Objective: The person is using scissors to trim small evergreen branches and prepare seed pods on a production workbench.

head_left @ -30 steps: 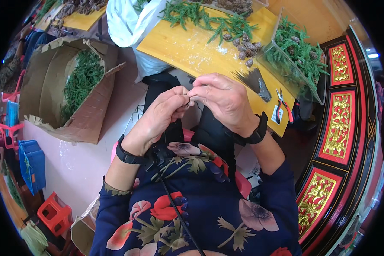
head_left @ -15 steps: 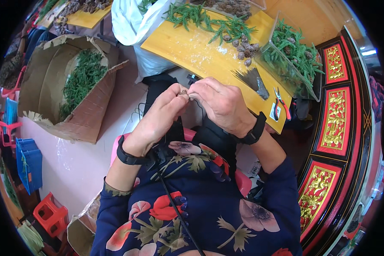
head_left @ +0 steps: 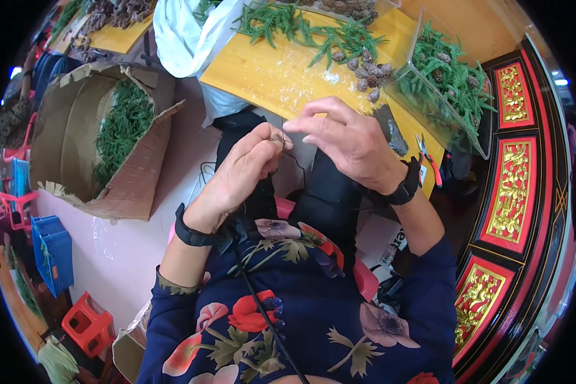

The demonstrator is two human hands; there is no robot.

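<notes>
Brown and small, 1 pine cone [head_left: 277, 138] sits in the head view between the thumb and forefinger of the left hand [head_left: 249, 163], which grips it above the person's lap, just off the table's near edge. 1 dark wire [head_left: 303, 169] hangs beside it. The right hand [head_left: 358, 144] is beside the left, its thumb and forefinger parted and its grasp released; the forefinger tip is near the cone. Each wrist wears 1 black band, 2 in all.

On the yellow table [head_left: 262, 77], about 10 loose cones [head_left: 372, 81] lie toward the right edge, with green sprigs [head_left: 326, 35] along the far edge. 1 bundle of dark wires [head_left: 395, 137], partly hidden by the right hand, lies near the right edge, and 1 pair of red-handled pliers [head_left: 430, 161] by the near right corner. 1 clear box [head_left: 411, 96] at the right edge holds sprigs and at least 3 cones. 1 white bag [head_left: 185, 38] hangs at the left edge.
</notes>
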